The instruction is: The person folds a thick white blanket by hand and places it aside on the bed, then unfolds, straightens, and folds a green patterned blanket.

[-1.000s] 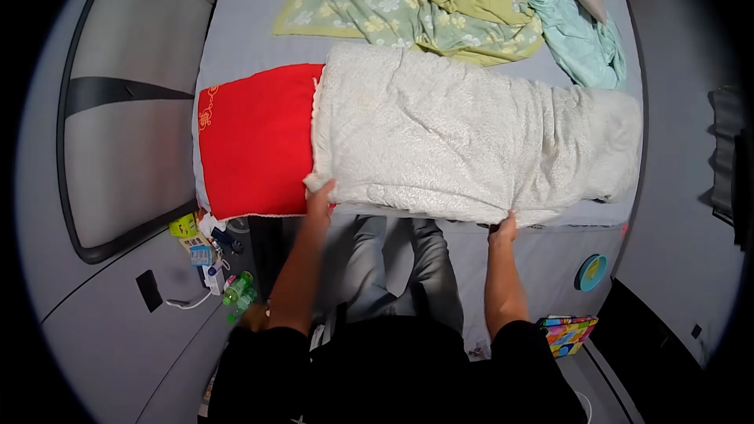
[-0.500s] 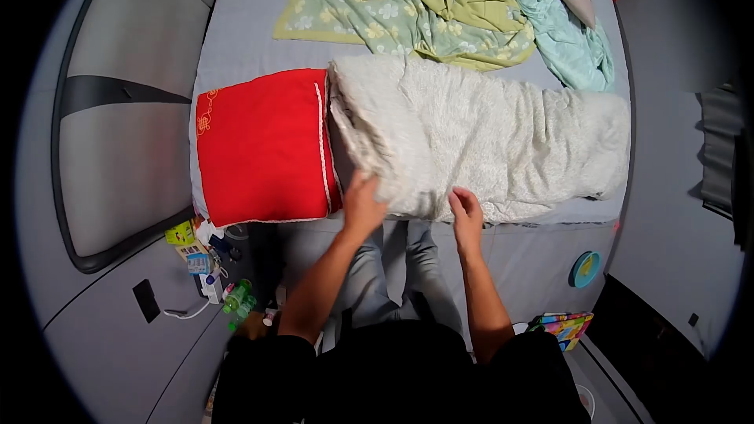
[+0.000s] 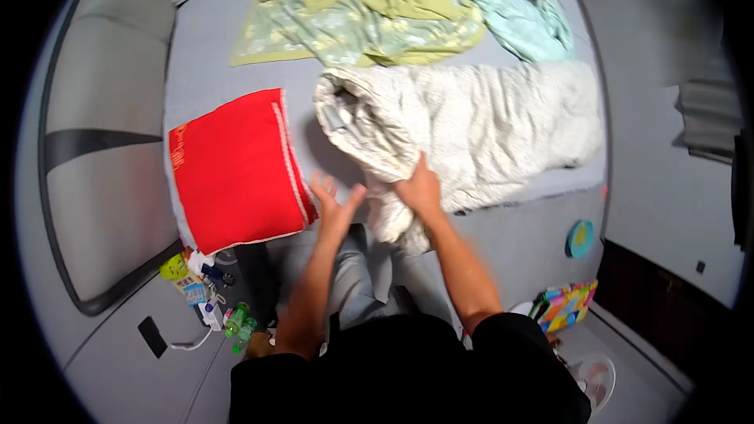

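A thick white blanket (image 3: 503, 118) lies folded lengthwise along the near side of the bed, its left end curled up so that a hollow shows inside. My right hand (image 3: 422, 191) grips the near edge of that end, and a piece of the fabric droops over the bed's edge beside it. My left hand (image 3: 338, 208) is open with its fingers spread, in the gap between the blanket and a red cushion (image 3: 236, 169) with white piping. It appears to hold nothing and is slightly blurred.
Across the bed (image 3: 208, 71) lie a green patterned blanket (image 3: 377, 0) and a mint-coloured cloth (image 3: 526, 20). A grey padded headboard (image 3: 102, 196) stands at the left. Green bottles (image 3: 239, 322) and small items crowd the lower left; a teal round object (image 3: 580, 239) is at the right.
My left hand has let go of the blanket and opened. My right hand has moved left and taken hold of its edge. The blanket's left end has curled up, away from the cushion.
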Action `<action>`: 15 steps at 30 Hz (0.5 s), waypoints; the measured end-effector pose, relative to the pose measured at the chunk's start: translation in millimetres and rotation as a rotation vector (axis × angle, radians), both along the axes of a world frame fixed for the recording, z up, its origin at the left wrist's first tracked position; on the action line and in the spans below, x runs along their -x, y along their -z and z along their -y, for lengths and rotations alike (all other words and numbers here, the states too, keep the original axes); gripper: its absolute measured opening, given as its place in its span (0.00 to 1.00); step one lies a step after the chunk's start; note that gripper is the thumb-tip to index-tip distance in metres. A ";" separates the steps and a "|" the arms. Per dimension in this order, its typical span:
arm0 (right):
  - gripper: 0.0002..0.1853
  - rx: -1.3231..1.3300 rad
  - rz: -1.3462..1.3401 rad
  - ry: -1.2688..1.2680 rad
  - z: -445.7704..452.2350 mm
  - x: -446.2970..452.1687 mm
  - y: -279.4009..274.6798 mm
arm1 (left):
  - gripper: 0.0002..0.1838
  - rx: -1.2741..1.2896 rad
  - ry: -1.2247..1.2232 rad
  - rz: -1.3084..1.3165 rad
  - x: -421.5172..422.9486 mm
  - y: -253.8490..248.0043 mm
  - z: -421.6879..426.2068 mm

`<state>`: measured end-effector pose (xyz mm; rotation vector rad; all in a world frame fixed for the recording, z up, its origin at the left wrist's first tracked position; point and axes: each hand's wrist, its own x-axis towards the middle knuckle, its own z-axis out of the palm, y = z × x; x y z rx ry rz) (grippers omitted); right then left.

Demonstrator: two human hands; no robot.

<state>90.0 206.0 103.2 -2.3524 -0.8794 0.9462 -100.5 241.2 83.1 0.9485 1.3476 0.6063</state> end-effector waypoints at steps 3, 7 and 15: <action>0.51 0.022 -0.014 -0.085 13.7 43.8 -29.8 | 0.58 0.106 0.024 0.128 -42.2 7.5 -33.4; 0.41 -0.357 0.024 0.038 6.2 79.3 -39.9 | 0.23 -0.184 0.212 -0.130 -58.8 -9.3 -81.7; 0.15 -0.756 -0.162 -0.405 -35.7 74.7 -130.9 | 0.23 -0.427 0.130 -0.236 148.3 -80.7 -224.8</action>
